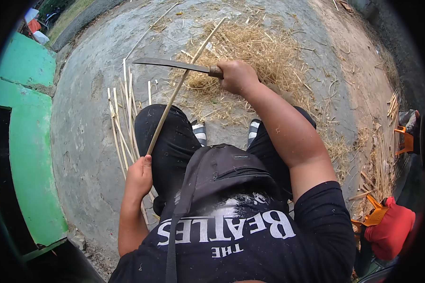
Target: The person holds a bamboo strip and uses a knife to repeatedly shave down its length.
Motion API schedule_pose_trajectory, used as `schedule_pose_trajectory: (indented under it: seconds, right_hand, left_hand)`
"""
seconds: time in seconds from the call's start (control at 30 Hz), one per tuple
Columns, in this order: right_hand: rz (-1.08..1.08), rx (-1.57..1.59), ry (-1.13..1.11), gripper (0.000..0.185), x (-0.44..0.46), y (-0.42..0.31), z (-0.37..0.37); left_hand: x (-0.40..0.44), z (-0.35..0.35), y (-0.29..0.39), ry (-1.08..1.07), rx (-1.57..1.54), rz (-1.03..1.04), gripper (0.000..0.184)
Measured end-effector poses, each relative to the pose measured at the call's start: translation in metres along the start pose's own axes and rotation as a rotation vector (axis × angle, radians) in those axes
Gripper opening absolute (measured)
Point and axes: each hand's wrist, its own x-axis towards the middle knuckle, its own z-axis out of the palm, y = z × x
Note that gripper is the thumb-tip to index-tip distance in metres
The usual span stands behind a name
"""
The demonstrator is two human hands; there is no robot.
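Note:
My left hand [139,177] is closed around the lower end of a long, thin bamboo strip [171,100], beside my left knee. The strip slants up and away to the right, its far end over the shavings. In my right hand [238,76] is the wooden handle of a long knife [174,64], its dark blade pointing left. The blade crosses the strip in its upper half and appears to touch it. Several more pale strips [115,115] lie on the ground left of my left knee.
A heap of curly shavings [255,52] covers the concrete [87,127] beyond my feet. A green wall [33,155] stands at left. On the right are more strips [382,160], orange plastic chairs [403,140] and a person's red garment [392,228]. A dark bag [222,174] rests on my lap.

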Motion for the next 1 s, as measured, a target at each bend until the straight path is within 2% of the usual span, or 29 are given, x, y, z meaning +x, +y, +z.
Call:
schedule_pose_trajectory:
  seconds: [0.2,0.23,0.33,0.37,0.47,0.53,0.6,0.7,0.8,0.93,0.97,1.0]
  right_hand:
    - [-0.186,-0.06,-0.037,0.015,-0.006,-0.017,0.01]
    - [0.018,0.021,-0.061,0.017,0.0,-0.01,0.011]
    - [0.221,-0.006,0.023,0.018,0.012,0.021,0.0]
    - [0.228,-0.03,-0.03,0.019,0.008,0.023,-0.004]
    - [0.033,-0.07,-0.057,0.018,-0.007,0.0,0.002]
    - [-0.193,-0.089,0.006,0.013,-0.017,-0.015,0.012]
    - [-0.293,-0.122,0.089,0.014,-0.012,-0.006,0.017]
    - [0.097,0.044,0.102,0.015,0.001,0.017,0.009]
    - [0.151,-0.033,0.089,0.016,0.007,0.033,0.012]
    - [-0.195,-0.056,0.085,0.011,-0.012,-0.012,0.016]
    - [-0.236,-0.095,0.081,0.011,-0.015,-0.016,0.011]
    - [-0.122,-0.048,0.068,0.012,-0.014,-0.015,0.011]
  left_hand:
    - [-0.004,0.006,0.001,0.081,0.154,0.033,0.058]
    - [-0.007,0.007,0.002,0.11,0.18,0.046,0.057]
    - [-0.009,0.004,0.006,0.17,0.249,0.085,0.054]
    - [-0.008,0.001,0.008,0.169,0.269,0.082,0.054]
    - [-0.006,-0.003,0.013,0.137,0.298,0.088,0.052]
    - [-0.004,-0.002,0.012,0.124,0.269,0.105,0.052]
    - [0.001,0.001,0.009,0.107,0.215,0.096,0.052]
    - [-0.003,-0.001,0.005,0.109,0.205,0.1,0.052]
    - [-0.002,-0.005,0.008,0.094,0.205,0.071,0.053]
    - [0.001,-0.001,0.001,0.077,0.165,0.089,0.053]
    - [0.001,-0.001,0.0,0.078,0.16,0.087,0.053]
    - [0.001,0.0,0.0,0.077,0.155,0.083,0.054]
